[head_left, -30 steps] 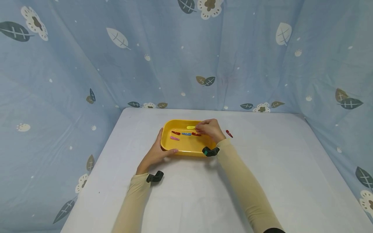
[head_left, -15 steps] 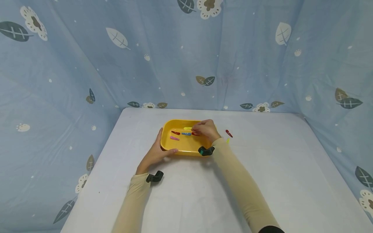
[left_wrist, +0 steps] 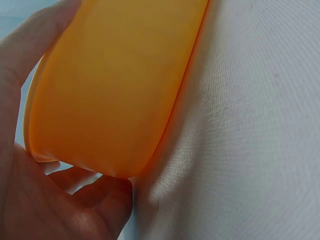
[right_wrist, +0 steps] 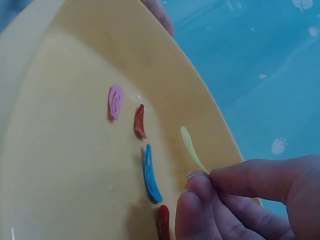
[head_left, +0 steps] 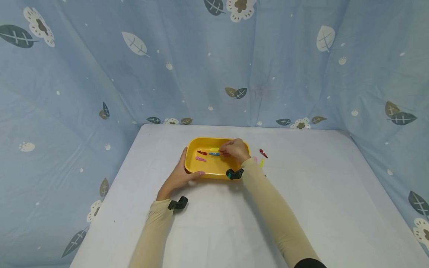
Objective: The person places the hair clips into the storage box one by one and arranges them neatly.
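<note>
My left hand (head_left: 179, 176) grips the left end of a yellow plastic tray (head_left: 218, 175), its thumb over the front rim and fingers round the side. In the left wrist view the tray's outer wall (left_wrist: 110, 95) fills the palm. Inside the tray, my right hand (head_left: 235, 149) pinches one end of a yellow hair clip (right_wrist: 191, 149) between thumb and fingertips. On the tray floor lie a pink clip (right_wrist: 116, 102), a red clip (right_wrist: 140, 121), a blue clip (right_wrist: 151, 174) and another red clip (right_wrist: 163, 222), partly cut off by the right wrist frame.
Right of the tray, a red clip (head_left: 263, 153) and a yellow-green clip (head_left: 261, 162) lie on the white-covered table (head_left: 207, 230). A pink item (head_left: 255, 159) there is mostly hidden by the right sleeve. A blue patterned curtain (head_left: 187, 74) stands behind.
My right hand has moved left within the tray, carrying the yellow hair clip along. The yellow-green clip and pink item on the table came out from behind the arm. The left hand stays put.
</note>
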The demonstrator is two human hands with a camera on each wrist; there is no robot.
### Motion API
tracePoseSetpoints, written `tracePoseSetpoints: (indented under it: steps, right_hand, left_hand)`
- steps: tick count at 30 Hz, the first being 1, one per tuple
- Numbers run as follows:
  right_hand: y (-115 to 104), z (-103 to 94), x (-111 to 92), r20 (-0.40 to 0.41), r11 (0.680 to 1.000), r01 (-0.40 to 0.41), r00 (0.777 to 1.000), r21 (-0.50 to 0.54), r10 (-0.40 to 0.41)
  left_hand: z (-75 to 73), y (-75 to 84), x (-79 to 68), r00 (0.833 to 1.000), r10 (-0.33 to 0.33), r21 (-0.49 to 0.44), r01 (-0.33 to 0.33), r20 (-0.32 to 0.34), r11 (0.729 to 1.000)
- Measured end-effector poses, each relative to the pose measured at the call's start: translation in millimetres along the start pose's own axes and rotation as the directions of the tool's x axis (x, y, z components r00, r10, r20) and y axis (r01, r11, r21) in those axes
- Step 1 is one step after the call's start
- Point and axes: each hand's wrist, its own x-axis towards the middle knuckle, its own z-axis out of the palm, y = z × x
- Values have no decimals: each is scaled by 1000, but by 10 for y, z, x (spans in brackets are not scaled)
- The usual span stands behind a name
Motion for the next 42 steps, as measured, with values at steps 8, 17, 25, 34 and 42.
tracePoseSetpoints:
  steps: [8,17,25,34,42]
  right_hand:
    - [0,51,22,6,999,-10,1000,-37,11]
    - [33,89,32,23,995,7,1000,-104,-5]
    - [54,98,48,29,989,-23,999,-147,27]
    - [80,87,30,72,990,-47,996,-130,57]
    - [99,93,14,85,988,-44,995,-146,57]
  left_hand:
    - [-3,-7,2,1000,-8,3,8,0,1000]
    - [4,5,2,1000,-3,-4,3,-6,1000]
    - [5,12,-2,1000,-15,17,15,-14,1000]
    - [8,2,7,1000,-23,27,23,-11,999]
    - [14,-8,5,1000,-6,3,6,-7,1000]
